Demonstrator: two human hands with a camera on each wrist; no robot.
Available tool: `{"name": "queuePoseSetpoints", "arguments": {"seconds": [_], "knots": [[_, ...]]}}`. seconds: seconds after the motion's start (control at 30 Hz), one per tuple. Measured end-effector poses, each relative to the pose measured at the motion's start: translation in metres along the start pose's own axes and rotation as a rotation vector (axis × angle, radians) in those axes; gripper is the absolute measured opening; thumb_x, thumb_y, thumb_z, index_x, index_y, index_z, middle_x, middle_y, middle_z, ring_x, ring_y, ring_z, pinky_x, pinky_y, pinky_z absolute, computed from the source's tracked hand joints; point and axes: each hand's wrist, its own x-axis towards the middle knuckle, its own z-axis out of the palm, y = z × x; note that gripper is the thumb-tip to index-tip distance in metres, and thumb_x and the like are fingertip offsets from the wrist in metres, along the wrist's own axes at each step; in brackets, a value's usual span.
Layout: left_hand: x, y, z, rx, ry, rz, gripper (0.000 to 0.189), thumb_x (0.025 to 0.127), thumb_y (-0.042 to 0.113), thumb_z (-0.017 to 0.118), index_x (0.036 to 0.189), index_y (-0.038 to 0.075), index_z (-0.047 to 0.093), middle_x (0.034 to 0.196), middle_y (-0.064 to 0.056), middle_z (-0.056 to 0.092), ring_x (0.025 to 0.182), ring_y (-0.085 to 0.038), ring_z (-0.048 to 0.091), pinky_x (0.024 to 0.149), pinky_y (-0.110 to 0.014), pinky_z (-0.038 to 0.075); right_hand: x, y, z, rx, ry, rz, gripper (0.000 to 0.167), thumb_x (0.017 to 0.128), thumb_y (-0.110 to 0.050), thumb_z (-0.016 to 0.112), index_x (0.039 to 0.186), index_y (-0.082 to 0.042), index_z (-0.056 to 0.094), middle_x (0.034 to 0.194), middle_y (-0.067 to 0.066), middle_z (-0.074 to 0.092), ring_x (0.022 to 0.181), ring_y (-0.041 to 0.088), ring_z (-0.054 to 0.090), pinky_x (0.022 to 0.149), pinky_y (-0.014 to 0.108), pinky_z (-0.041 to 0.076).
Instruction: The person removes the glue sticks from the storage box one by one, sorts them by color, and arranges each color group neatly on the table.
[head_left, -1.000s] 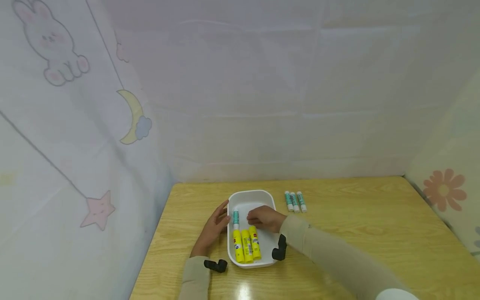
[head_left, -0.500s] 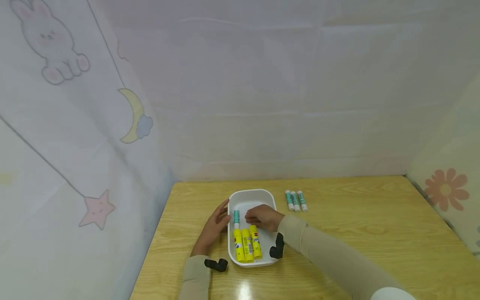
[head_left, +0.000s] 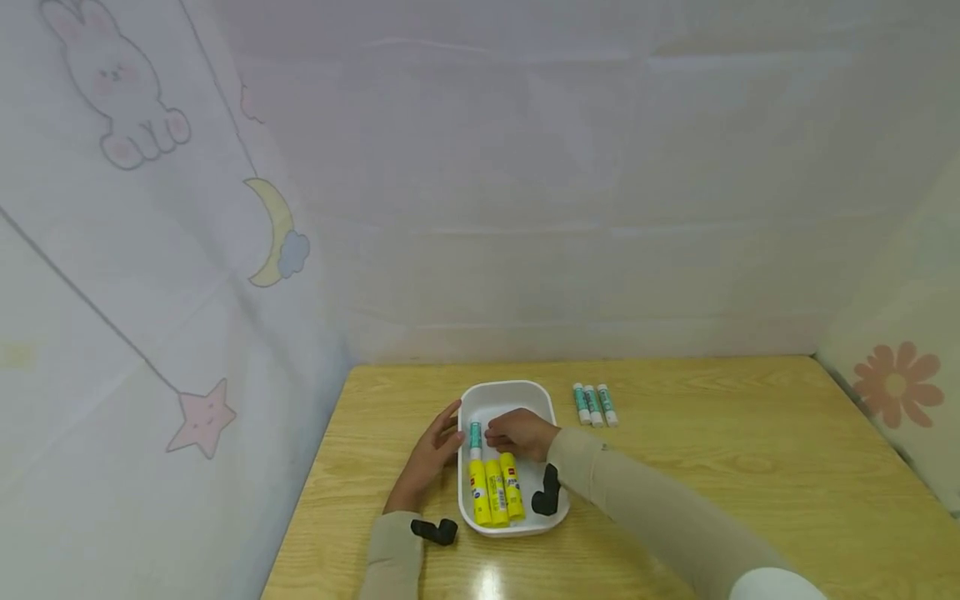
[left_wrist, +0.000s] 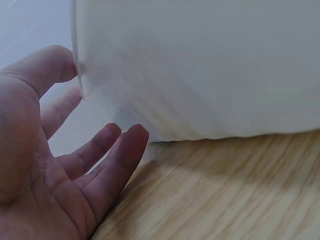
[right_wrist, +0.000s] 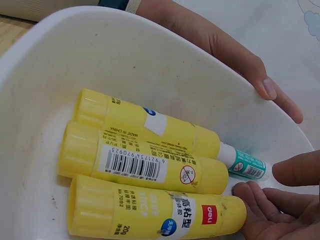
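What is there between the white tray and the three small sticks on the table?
Only bare tabletop lies between the white tray and the three small sticks; the head view shows it.

1. The tray (head_left: 493, 407) is sitting on the table (head_left: 712, 450).
2. Three glue sticks (head_left: 497, 493) are lying in its near half.
3. One tube (head_left: 476, 438) is lying behind the leftmost stick.
4. Three other tubes (head_left: 592, 405) are lying right of the tray.

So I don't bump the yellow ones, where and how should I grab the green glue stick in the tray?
Probably pinch the green glue stick midway, from above and right: it lies near the tray's left wall, end to end with a yellow stick.
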Motion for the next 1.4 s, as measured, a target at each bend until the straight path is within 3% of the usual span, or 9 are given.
{"name": "queuePoseSetpoints", "arguments": {"seconds": [0.27,0.5,0.97,1.23,1.4], "knots": [[0.002,-0.001,0.002,0.004,-0.010,0.010,0.059,0.102,0.019,0.054,0.155,0.021,0.028,0.149,-0.022,0.037,0.129,-0.039,0.046,0.095,-0.045,0.049,0.002,-0.002,0.007,-0.008,0.012,0.003,0.039,0.096,-0.004,0.058,0.132,0.010,0.052,0.115,0.019,0.064,0.104,0.026,0.063,0.094,0.040,0.050],[0.005,-0.002,-0.002,0.012,-0.014,0.021,0.060,0.102,0.019,0.053,0.155,0.021,0.027,0.149,-0.021,0.037,0.129,-0.040,0.045,0.094,-0.045,0.050,0.009,-0.001,0.021,-0.055,0.033,-0.060,0.040,0.094,-0.003,0.059,0.132,0.007,0.055,0.113,0.015,0.065,0.101,0.027,0.061,0.095,0.042,0.049],[0.007,-0.001,-0.003,0.013,-0.012,0.029,0.060,0.102,0.019,0.054,0.155,0.020,0.027,0.148,-0.019,0.038,0.130,-0.039,0.044,0.099,-0.047,0.046,0.021,0.004,0.027,0.094,0.069,-0.047,0.034,0.092,-0.003,0.062,0.125,0.006,0.060,0.105,0.013,0.064,0.091,0.022,0.064,0.082,0.036,0.056],[0.008,0.000,-0.004,-0.003,-0.005,0.001,0.059,0.101,0.021,0.055,0.154,0.025,0.030,0.149,-0.018,0.038,0.131,-0.039,0.043,0.100,-0.049,0.044,0.024,0.004,0.027,0.104,0.082,-0.031,0.034,0.090,-0.002,0.066,0.122,0.006,0.061,0.106,0.014,0.063,0.090,0.022,0.066,0.077,0.032,0.057],[0.007,0.000,-0.002,-0.008,-0.019,0.001,0.059,0.102,0.018,0.053,0.155,0.021,0.027,0.150,-0.021,0.036,0.132,-0.040,0.042,0.101,-0.048,0.043,0.024,0.008,0.025,0.111,0.078,-0.017,0.027,0.089,-0.006,0.068,0.114,0.004,0.064,0.103,0.012,0.064,0.088,0.020,0.066,0.078,0.032,0.057]]}}
